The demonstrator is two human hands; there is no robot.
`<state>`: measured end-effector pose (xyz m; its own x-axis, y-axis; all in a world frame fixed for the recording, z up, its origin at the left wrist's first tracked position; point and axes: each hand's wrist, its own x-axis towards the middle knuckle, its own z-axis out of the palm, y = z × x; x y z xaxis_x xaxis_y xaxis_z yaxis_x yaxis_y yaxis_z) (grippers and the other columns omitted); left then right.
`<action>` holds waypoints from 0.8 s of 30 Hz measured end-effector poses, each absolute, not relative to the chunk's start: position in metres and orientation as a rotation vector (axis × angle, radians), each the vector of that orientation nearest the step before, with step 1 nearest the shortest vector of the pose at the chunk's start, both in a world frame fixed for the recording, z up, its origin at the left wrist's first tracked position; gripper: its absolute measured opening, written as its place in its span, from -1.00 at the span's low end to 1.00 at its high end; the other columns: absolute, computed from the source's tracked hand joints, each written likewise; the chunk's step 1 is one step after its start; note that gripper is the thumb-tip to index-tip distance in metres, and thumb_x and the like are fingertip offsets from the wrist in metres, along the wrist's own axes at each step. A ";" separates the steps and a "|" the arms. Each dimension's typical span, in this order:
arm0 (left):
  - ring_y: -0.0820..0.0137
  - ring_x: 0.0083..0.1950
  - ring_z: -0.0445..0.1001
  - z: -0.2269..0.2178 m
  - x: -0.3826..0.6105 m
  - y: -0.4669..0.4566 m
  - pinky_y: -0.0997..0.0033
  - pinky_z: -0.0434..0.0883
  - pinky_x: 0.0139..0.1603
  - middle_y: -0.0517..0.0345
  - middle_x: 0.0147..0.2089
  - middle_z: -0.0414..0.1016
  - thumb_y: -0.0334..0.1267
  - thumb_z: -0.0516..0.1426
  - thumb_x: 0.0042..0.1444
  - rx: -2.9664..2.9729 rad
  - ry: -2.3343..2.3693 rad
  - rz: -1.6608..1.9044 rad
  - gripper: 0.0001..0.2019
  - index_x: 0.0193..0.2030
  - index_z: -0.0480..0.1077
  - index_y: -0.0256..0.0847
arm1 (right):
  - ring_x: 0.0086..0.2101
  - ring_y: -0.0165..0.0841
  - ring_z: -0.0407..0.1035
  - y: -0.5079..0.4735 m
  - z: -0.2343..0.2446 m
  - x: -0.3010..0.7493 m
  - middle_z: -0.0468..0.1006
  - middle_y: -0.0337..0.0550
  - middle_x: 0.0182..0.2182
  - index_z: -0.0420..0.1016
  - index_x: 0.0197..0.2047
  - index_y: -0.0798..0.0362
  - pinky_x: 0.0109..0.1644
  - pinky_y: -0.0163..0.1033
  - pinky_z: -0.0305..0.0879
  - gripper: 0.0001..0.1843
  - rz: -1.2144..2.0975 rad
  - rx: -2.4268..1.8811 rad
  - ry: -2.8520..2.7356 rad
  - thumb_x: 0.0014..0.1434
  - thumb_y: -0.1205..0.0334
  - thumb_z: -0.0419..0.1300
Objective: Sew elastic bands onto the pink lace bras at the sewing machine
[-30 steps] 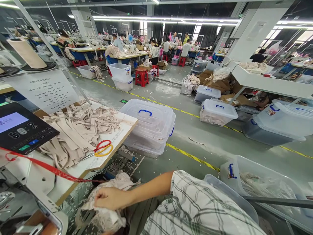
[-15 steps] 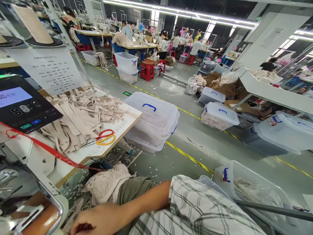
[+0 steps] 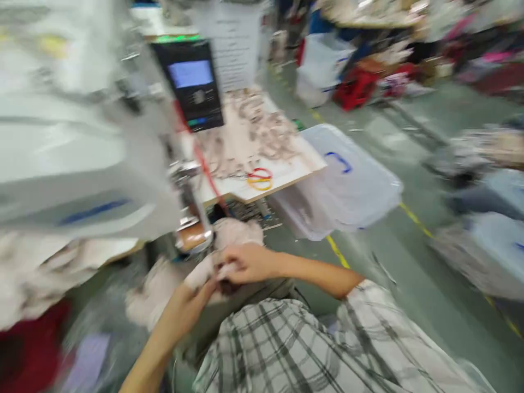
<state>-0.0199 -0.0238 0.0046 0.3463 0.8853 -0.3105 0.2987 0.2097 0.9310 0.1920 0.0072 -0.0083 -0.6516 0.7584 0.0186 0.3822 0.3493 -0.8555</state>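
Beige cloth (image 3: pixel 237 232) sits bunched in your lap, just below the needle end of the sewing machine (image 3: pixel 82 164), and both your hands meet on it. Your right hand (image 3: pixel 245 263) curls over it w/ fingers pinched shut on a fold. Your left hand (image 3: pixel 192 295) comes up from below and closes on the same piece, fingertips sunk in the fabric. Heavy motion blur smears the whole view, so exact finger positions can't be made out, and the part of the cloth under your hands is hidden. Your plaid sleeve (image 3: pixel 307 338) fills the bottom edge and is cut off there.

Writing: the paper sheet (image 3: pixel 235 43) behind the control panel (image 3: pixel 192 82) carries print, but none of it is legible. The panel's blue screen gives no readable chars either. A blue stripe on the machine body is too smeared to read.

Around you: a red strap (image 3: pixel 202 164) runs diagonally down in front of the machine, btw the panel and your hands. On the tabletop (image 3: pixel 286 166) lie pale fabric strips (image 3: pixel 254 125), w/ scissors (image 3: pixel 260 177), red and yellow handles, near the front edge. Just beside the tabletop, on the floor, stands a clear plastic bin (image 3: pixel 347 185) w/ a blue handle. A yellow floor line (image 3: pixel 413 218) passes behind it. A red stool (image 3: pixel 356 87) shows further back. Red and purple patches at lower left are too blurred to identify.
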 end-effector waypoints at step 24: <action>0.42 -0.38 0.42 -0.022 -0.009 -0.035 0.42 0.45 -0.29 0.16 -0.45 0.49 -0.04 0.29 0.11 0.984 1.325 1.100 -0.71 -0.38 0.53 -0.27 | -0.55 -0.48 0.26 0.001 -0.028 0.152 0.52 -0.26 -0.43 0.51 -0.35 0.01 -0.46 -0.32 0.19 -0.92 0.987 -1.208 -1.855 0.19 0.29 0.21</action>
<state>-0.0090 -0.0352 -0.0224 -0.0563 0.9724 -0.2263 -0.0440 0.2240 0.9736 0.1524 0.0010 -0.0277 -0.3181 0.9365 0.1475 0.4008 0.2738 -0.8743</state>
